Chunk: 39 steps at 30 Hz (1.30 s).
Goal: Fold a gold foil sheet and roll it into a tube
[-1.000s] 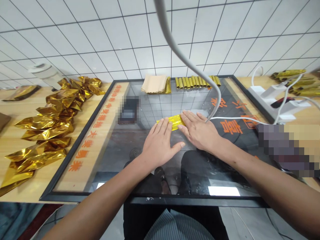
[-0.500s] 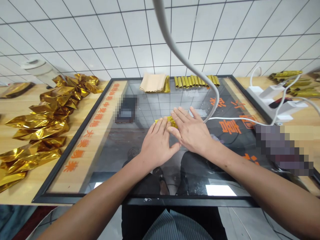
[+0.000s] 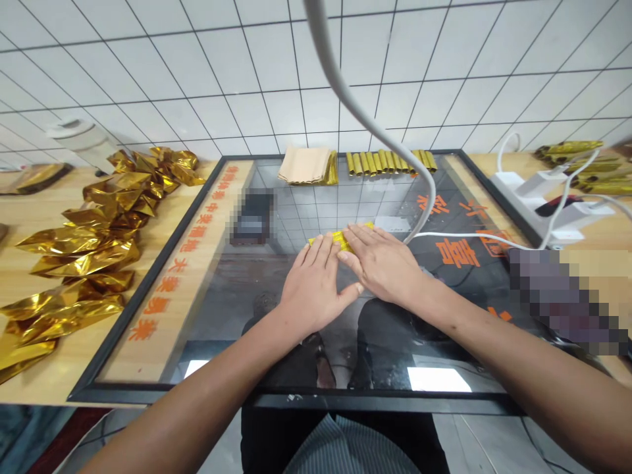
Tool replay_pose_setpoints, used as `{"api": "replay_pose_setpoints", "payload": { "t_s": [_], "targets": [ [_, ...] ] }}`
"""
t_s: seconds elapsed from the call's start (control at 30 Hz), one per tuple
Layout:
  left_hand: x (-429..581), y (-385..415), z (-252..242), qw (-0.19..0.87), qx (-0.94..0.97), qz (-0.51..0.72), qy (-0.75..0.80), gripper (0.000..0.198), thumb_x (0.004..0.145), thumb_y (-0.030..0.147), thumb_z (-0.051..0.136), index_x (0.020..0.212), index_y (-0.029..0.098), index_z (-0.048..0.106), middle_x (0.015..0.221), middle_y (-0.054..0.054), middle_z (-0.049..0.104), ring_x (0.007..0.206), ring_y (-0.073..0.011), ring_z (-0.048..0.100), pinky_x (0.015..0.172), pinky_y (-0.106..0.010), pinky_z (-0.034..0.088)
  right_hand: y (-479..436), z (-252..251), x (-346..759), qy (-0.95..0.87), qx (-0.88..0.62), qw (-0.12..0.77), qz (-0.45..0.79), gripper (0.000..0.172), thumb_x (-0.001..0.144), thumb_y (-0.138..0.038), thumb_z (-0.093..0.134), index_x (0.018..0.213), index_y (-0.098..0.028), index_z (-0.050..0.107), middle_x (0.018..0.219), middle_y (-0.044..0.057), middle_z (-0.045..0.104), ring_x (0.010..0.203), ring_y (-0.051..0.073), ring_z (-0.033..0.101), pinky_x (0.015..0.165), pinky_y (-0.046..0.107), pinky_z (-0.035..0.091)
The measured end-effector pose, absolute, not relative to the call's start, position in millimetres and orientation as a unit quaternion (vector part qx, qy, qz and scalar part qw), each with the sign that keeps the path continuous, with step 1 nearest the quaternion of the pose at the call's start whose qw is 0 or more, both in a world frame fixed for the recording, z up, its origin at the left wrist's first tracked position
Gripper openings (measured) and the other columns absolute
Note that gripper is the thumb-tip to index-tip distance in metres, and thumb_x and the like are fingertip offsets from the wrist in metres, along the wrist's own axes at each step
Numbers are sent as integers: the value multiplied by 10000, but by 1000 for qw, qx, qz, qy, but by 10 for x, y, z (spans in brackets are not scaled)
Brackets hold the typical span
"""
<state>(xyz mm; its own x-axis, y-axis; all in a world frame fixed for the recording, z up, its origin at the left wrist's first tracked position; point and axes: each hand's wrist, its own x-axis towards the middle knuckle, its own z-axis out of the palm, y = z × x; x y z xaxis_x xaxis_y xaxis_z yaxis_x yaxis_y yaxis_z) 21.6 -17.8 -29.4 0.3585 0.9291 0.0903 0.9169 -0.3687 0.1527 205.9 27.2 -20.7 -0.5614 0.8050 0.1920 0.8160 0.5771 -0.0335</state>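
Observation:
My left hand [image 3: 311, 280] lies flat, fingers stretched forward over the left part of a yellow-gold foil strip [image 3: 338, 238]. Beside it my right hand [image 3: 382, 260] also lies flat, its fingers angled to the left across the strip's right part. The foil shows beyond my fingertips and between the hands; the rest is hidden beneath them. Under it is a glass panel [image 3: 227, 316] in a black frame. At the panel's far edge are a stack of pale paper sheets with gold foil backing [image 3: 305, 164] and a row of rolled gold foil tubes [image 3: 378, 162].
Crumpled gold foil pieces [image 3: 93, 247] spread along the left of the table. A pixelated dark object [image 3: 253, 217] rests on the glass. A thick white cable [image 3: 355, 108] arches in front. On the right stand a power strip [image 3: 518, 204] with plugs and more foil rolls [image 3: 567, 151].
My right hand has drawn slightly down and to the right, its fingers lower and closer together. More of the foil strip shows past its fingertips. The left hand stays nearly in place.

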Motion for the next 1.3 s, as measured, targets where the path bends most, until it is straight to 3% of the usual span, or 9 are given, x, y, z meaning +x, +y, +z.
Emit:
{"api": "replay_pose_setpoints", "payload": {
  "t_s": [0.33,0.57,0.8,1.13,1.3],
  "targets": [
    [201,-186,-265,42,822,69,563,945,1027,751,472,1680,75,383,1785,-188,316,1671,-359,288,1378,-546,241,308,-271,2227,-874,-469,88,-89,641,1153,-415,344,1574,29,532,1632,263,527,1521,373,530,1253,543,397],
    [252,-81,-178,-29,855,65,513,1037,989,792,516,1673,25,376,1774,-244,304,1673,-394,263,1382,-592,137,331,-333,2221,-872,-467,107,-100,627,1152,-406,336,1569,13,546,1631,260,533,1522,365,529,1257,524,390],
    [372,130,-100,31,877,49,477,1196,910,863,582,1688,-5,313,1764,-274,309,1662,-391,296,1364,-523,226,334,-336,2231,-877,-458,99,-104,596,1141,-354,369,1541,43,564,1602,280,560,1490,374,563,1237,521,411],
    [317,25,-227,74,849,66,519,1181,927,889,509,1712,37,280,1787,-234,281,1680,-379,251,1370,-513,238,321,-326,2242,-879,-453,93,-118,600,1148,-349,340,1562,34,546,1619,281,535,1497,373,557,1238,543,403],
    [180,-62,-268,63,837,62,539,1174,942,894,465,1690,2,305,1777,-263,277,1680,-378,250,1372,-527,233,308,-306,2245,-879,-456,99,-101,613,1145,-372,340,1554,32,551,1615,281,540,1505,375,547,1240,563,399]
  ]
}}
